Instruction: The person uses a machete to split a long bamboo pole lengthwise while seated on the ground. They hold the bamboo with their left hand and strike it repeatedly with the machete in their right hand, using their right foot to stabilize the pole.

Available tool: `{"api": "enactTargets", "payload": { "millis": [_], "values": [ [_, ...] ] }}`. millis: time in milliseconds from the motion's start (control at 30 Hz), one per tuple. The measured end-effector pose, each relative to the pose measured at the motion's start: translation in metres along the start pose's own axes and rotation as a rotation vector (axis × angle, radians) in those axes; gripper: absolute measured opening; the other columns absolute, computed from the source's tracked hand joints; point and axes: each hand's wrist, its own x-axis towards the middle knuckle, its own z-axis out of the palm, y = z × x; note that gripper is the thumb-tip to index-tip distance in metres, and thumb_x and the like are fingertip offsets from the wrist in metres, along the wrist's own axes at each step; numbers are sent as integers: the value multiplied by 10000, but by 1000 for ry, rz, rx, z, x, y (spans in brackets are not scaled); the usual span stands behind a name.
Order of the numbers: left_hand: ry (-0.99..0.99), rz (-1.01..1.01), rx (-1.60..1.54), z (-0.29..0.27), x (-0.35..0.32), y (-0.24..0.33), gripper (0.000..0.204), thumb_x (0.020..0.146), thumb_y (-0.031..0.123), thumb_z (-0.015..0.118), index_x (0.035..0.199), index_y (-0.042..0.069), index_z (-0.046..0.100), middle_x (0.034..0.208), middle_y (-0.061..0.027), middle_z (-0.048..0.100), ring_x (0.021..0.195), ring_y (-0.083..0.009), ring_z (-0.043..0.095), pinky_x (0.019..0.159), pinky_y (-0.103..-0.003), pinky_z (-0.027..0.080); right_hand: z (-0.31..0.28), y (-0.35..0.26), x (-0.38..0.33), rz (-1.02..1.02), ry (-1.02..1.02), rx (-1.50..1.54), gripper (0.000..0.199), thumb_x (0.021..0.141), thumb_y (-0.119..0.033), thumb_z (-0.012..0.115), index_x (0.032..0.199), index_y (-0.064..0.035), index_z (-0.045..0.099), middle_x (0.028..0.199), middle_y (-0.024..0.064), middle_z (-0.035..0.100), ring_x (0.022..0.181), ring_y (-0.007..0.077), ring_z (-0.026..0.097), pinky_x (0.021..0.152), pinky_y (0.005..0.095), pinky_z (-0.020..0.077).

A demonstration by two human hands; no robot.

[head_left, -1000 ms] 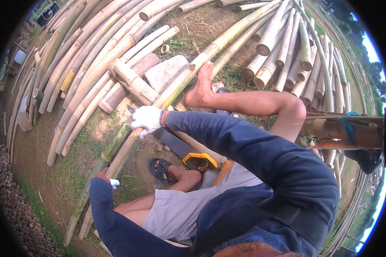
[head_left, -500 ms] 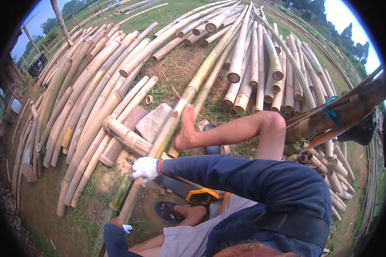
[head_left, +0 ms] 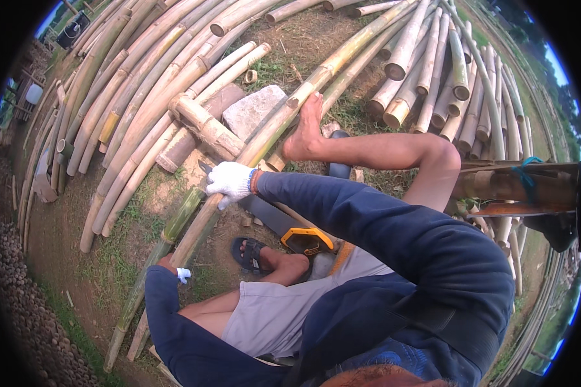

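The long bamboo pole (head_left: pixel 196 231) slants up on the person's left, and the saw (head_left: pixel 272 217) runs close by the gloved right hand (head_left: pixel 230 181), curled over that pole: should it roll, fingers could meet the blade! Lower down, the left hand (head_left: pixel 166 262) touches it, grip hidden.

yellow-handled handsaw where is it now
In the head view, the handsaw is near the centre, its blade running toward the gloved right hand, yellow handle right of the sandalled foot.
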Motion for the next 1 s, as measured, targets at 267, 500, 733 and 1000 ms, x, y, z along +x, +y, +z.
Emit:
{"api": "enactTargets", "payload": {
  "millis": [267, 500, 733, 1000],
  "values": [
    [-45, 36, -51, 1, 11, 9, 940, 605, 464, 1011, 1383, 64, 667, 1158, -196, 789, 1063, -355, 774, 919, -451, 600, -3, -2, -10, 73, -83, -5, 552, 836, -558, 802, 1184, -137, 724, 1060, 146, 667, 1045, 386, 638, 890, 518, 510],
    [93, 44, -23, 21, 27, -39, 902, 628, 448, 1004, 1376, 71, 669, 1160, -199, 784, 1078, -375, 759, 917, -461, 590, -2, -3, -1, 30, 11, -9, 565, 800, -593, 816, 1178, -177, 751, 1050, 133, 684, 1023, 376, 652, 867, 522, 522],
    [27, 73, -22, 11, 10, -34, 898, 574, 572, 1007, 1263, 80, 709, 1125, -197, 789, 1056, -379, 766, 916, -466, 593, -1, -10, 7, -15, 40, 11, 547, 773, -574, 830, 1137, -180, 718, 1039, 108, 657, 1021, 374, 638, 866, 521, 508],
    [-73, 30, -143, 8, 19, -26, 940, 581, 500, 1034, 1314, 25, 688, 1128, -189, 784, 1016, -328, 771, 862, -444, 601, -3, -6, -2, -40, 52, 7, 572, 765, -590, 827, 1129, -165, 711, 1029, 125, 648, 1019, 385, 631, 851, 534, 502]
  ]
}}
